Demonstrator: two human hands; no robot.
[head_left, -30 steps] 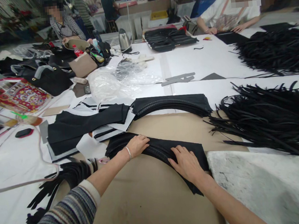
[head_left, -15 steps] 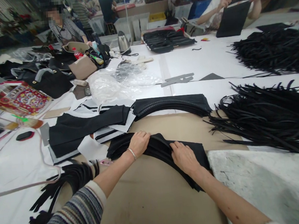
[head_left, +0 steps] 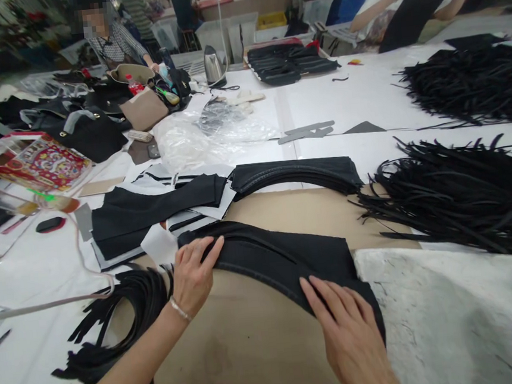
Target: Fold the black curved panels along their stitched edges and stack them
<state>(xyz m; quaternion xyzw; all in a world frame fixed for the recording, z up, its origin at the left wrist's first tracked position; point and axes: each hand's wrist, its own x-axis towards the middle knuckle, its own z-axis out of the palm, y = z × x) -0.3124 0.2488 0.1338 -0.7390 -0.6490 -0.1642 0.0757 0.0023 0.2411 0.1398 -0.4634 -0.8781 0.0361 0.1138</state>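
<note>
A curved black panel (head_left: 261, 254), leather-like, lies on the tan board (head_left: 234, 349) in front of me, its arched edge towards me. My left hand (head_left: 194, 275), with a bracelet at the wrist, rests on the panel's left end, thumb and fingers apart. My right hand (head_left: 348, 321) lies over its right part with the fingers stretched out near the curved edge. More black material shows under and behind this panel. Beyond it is a stack of similar arched black pieces (head_left: 299, 173). Black and white cut pieces (head_left: 159, 209) are piled at the left.
Black strips lie in a large heap (head_left: 457, 192) at the right and a curled bundle (head_left: 144, 303) by my left arm. A whitish slab (head_left: 455, 312) borders the board. Further off are plastic wrap (head_left: 197, 137), a red patterned bag (head_left: 47, 162), a kettle (head_left: 213, 67) and co-workers.
My left hand has moved left and nearer to me, and my right hand nearer to me. The bunched black panel now lies flatter, with its broad face showing.
</note>
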